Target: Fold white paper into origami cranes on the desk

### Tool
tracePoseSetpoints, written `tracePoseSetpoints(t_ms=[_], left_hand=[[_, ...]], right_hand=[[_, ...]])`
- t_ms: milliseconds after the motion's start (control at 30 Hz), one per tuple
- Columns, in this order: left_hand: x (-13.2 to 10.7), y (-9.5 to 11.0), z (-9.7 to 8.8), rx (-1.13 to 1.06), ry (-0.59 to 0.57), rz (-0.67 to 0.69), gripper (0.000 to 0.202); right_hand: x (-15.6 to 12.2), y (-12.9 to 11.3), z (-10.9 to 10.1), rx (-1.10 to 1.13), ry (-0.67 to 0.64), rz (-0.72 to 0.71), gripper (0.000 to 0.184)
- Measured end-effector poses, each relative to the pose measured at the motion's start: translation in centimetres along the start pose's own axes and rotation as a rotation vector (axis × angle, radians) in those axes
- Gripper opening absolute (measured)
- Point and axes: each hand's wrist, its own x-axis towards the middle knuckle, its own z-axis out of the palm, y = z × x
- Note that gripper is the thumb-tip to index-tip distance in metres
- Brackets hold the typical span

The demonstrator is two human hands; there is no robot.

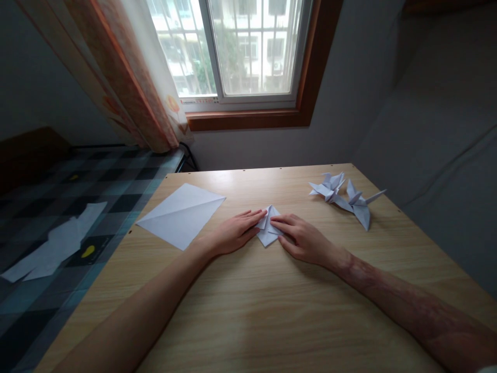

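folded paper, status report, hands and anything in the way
Left hand and right hand resting on folded paper. Paper on table, partly covered. Creased sheet left, paper cranes right, neither in the way.

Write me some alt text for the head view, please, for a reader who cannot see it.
A person's left hand and right hand rest on a small folded paper on a wooden table. A larger creased sheet lies to the left and folded paper birds to the right, with a window beyond the table.
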Motion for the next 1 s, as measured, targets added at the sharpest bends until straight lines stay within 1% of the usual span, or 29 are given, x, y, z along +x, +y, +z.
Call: tracePoseSetpoints(t_ms=[67,133,200,267,400,500,600,767,867,1000], left_hand=[[-0.1,-0.2,-0.3,-0.053,0.062,-0.007,0.052],[-0.1,-0.4,-0.6,-0.109,0.131,0.01,0.041],[-0.1,-0.4,-0.9,-0.126,0.176,0.043,0.03],[-0.2,-0.4,-0.9,-0.076,0.211,0.07,0.027],[-0.4,0.1,-0.5,0.118,0.255,0.121,0.026],[-0.5,0.4,0.0,0.229,0.253,0.199,0.025],[-0.5,0.4,0.2,0.242,0.212,0.239,0.028],[-0.2,0.1,-0.1,0.146,0.16,0.25,0.03],[-0.1,0.1,0.0,0.128,0.174,0.246,0.029],[-0.1,0.5,0.6,0.117,0.198,0.181,0.03]], right_hand=[[0.0,0.0,0.0,0.001,0.0,0.006,0.06],[0.0,0.0,0.0,0.001,0.002,0.006,0.059],[0.0,0.0,0.0,-0.003,0.004,0.0,0.058],[0.0,0.1,0.1,-0.012,0.004,-0.005,0.058],[0.1,0.0,0.0,-0.034,-0.006,-0.016,0.057],[0.1,-0.1,-0.1,-0.043,-0.015,-0.026,0.058],[0.1,-0.1,-0.2,-0.038,-0.017,-0.029,0.061],[0.1,0.0,-0.1,-0.041,-0.015,-0.029,0.06],[0.1,0.0,-0.1,-0.046,-0.024,-0.029,0.058],[0.2,-0.2,-0.1,-0.042,-0.031,-0.021,0.058]])
